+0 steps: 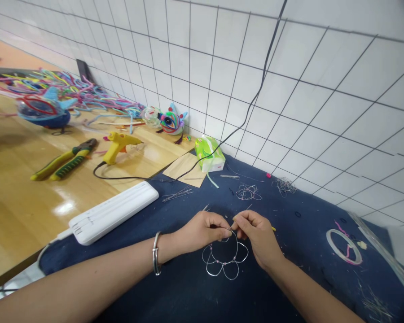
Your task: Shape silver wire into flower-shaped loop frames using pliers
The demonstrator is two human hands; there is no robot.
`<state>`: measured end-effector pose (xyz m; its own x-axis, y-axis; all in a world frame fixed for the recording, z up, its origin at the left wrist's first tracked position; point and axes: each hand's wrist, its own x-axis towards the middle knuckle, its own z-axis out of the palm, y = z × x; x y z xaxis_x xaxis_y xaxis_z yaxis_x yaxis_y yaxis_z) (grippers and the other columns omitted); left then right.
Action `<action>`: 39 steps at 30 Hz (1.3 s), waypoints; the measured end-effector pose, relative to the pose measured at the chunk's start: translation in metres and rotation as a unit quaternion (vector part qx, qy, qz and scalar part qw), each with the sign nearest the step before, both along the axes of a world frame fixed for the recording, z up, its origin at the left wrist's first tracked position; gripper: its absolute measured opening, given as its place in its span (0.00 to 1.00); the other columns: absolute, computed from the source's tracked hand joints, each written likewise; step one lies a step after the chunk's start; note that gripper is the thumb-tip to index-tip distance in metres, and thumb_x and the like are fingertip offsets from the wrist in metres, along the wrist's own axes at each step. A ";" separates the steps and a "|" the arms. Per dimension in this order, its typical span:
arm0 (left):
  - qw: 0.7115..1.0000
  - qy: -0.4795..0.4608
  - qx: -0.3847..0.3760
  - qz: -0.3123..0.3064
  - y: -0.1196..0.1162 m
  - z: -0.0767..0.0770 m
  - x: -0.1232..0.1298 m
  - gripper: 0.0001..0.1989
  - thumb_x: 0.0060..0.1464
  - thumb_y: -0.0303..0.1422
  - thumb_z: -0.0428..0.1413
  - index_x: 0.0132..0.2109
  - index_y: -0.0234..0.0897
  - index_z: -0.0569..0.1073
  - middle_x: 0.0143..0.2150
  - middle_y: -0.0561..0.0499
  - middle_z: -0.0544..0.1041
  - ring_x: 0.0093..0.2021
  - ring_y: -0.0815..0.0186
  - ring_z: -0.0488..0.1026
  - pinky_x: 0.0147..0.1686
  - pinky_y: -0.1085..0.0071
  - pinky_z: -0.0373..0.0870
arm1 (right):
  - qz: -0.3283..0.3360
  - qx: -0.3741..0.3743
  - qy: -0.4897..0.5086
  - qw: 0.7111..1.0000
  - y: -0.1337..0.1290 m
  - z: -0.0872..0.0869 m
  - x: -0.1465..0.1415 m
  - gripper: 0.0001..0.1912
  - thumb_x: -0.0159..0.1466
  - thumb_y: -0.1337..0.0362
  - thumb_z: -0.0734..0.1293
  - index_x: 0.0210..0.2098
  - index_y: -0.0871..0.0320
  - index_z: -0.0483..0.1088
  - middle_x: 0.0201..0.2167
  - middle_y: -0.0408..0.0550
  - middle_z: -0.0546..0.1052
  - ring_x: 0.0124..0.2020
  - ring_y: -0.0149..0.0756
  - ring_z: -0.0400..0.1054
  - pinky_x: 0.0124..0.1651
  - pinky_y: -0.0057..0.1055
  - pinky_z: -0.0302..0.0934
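A flower-shaped wire frame (223,264), a ring with several looped petals, hangs below my two hands over the dark blue cloth. My left hand (205,230) pinches the top of its ring between thumb and fingers. Close beside it, my right hand (256,231) is closed on the wire near the same spot. Thin wire ends stick up past both hands. Small pinkish dots sit where the petals meet the ring. The fingers hide the exact joint at the top.
A white power strip (114,213), yellow glue gun (116,147) and green-handled pliers (65,159) lie to the left. Ahead are a tissue pack (209,152), cut wires (177,194) and a wire coil (248,192). A white ring spool (330,240) lies right. A black cord (256,96) crosses the grid wall.
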<state>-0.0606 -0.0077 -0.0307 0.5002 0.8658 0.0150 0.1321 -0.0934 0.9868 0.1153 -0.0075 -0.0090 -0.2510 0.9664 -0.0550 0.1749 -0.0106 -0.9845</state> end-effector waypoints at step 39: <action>0.969 0.102 0.192 0.120 -0.005 0.008 0.001 0.06 0.50 0.26 0.51 0.27 0.33 0.70 0.24 0.55 0.69 0.25 0.74 0.64 0.26 0.78 0.60 | 0.040 0.331 -0.518 0.787 -0.040 0.015 0.050 0.13 0.62 0.55 0.58 0.39 0.56 0.66 0.34 0.51 0.66 0.36 0.41 0.61 0.37 0.38 0.58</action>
